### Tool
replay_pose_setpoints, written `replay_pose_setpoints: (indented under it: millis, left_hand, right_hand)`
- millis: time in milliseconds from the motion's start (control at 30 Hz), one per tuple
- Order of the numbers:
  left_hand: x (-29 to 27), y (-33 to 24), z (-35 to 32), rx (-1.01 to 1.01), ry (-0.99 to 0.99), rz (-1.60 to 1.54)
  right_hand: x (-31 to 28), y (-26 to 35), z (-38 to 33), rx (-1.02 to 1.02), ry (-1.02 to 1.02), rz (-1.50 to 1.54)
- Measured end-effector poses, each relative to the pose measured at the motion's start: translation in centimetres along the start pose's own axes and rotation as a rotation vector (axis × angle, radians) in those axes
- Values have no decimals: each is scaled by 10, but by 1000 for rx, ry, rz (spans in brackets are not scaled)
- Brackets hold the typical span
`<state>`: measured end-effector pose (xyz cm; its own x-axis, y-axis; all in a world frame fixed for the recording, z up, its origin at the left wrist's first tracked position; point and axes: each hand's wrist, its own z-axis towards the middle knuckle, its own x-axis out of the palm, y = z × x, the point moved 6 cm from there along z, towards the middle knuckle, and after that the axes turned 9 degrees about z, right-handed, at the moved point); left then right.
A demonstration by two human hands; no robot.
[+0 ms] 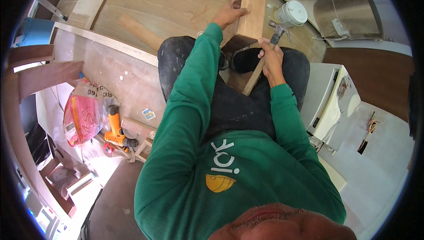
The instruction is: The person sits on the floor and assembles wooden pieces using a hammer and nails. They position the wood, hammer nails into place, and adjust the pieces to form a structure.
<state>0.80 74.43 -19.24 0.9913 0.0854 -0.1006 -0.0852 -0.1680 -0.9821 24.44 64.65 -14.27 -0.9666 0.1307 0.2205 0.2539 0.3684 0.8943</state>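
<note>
So the wooden box (251,13) is out in front, its near end between the knees (293,65). Left hand (229,14) has its fingers curled over the box's left edge, pinching it; the underside of that grip is hidden, so I can't tell how deep it goes. Right hand (272,60) is wrapped around the hammer (255,79) high up, near the head, fingertips right by the box's near corner. Can't tell if there's a nail there. My take: choking up suits light, careful taps; slide down the handle for real swings. Brace the box firmly first, and mind those left fingers. The white bucket (297,13) looks close to the hammer head, so I'd shift it.
</note>
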Motion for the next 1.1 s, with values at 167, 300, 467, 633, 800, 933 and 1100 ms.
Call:
replay_pose_setpoints:
  millis: [167,300,467,633,800,933,1100]
  left_hand:
    - [-22,-20,-30,12,47,274]
    - [-45,-27,-73,44,11,538]
    - [-71,-12,-127,-34,3,661]
    - [-72,-20,-145,-11,-35,591]
    - [-74,-19,-138,-27,-91,614]
    - [-71,-23,-133,-28,-91,698]
    - [-63,-51,-134,248,-274,673]
  right_hand:
    - [-1,-4,5,8,32,26]
    - [-4,-4,5,13,54,56]
    - [-3,-4,5,39,39,29]
    - [-5,-7,11,23,64,52]
    - [-6,-11,12,59,55,78]
    - [-7,-7,8,67,55,98]
    - [-16,-2,8,50,35,173]
